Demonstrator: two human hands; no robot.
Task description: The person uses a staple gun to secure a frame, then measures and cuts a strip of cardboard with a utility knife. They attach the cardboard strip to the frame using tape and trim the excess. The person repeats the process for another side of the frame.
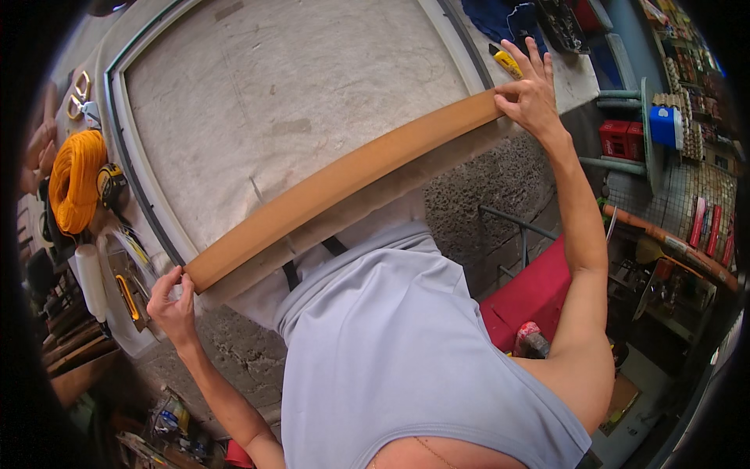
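A long, flat brown strip (344,184), perhaps wood or fibreboard, lies across the near side of a pale metal frame (139,133) on the worktable. At the strip's right end my right hand (533,98) pinches its corner between thumb and forefinger, the other fingers spread upward. My left hand (172,305) is at the left end, thumb and fingertips closed on its edge. Close to my left hand lies a yellow utility knife (127,297). Beyond my right hand is a yellow-and-black tool (506,61). The strip covers the frame's near side.
Along the table's left side are an orange coil of cord (76,181), a tape measure (111,181), scissors (78,95) and a white tube (91,281). Another person's hands (41,148) show at far left. Dark blue cloth (500,19) lies at back right; a red surface (527,293) stands below.
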